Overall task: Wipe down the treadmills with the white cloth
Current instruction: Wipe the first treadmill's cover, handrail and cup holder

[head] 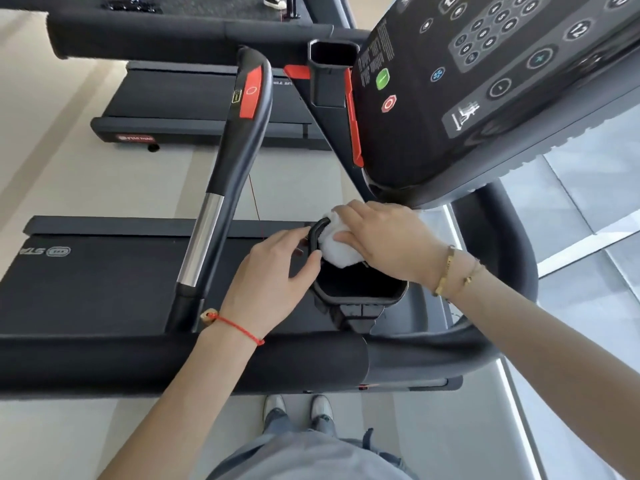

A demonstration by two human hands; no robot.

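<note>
I stand beside a black treadmill [104, 282] and look down over its side rail. The white cloth [334, 245] is bunched under my right hand [384, 237], which presses it into the far end of the black cup holder [363, 292] below the console [485, 91]. My left hand [277, 268] rests against the cup holder's left rim, thumb and fingers curled on its edge. Most of the cloth is hidden by my right palm.
A black handlebar with a chrome section and red pad [221, 188] runs up from the rail left of my hands. A second treadmill [194, 105] stands beyond. The padded side rail [173, 362] crosses in front of my shoes [298, 408]. A window ledge is at right.
</note>
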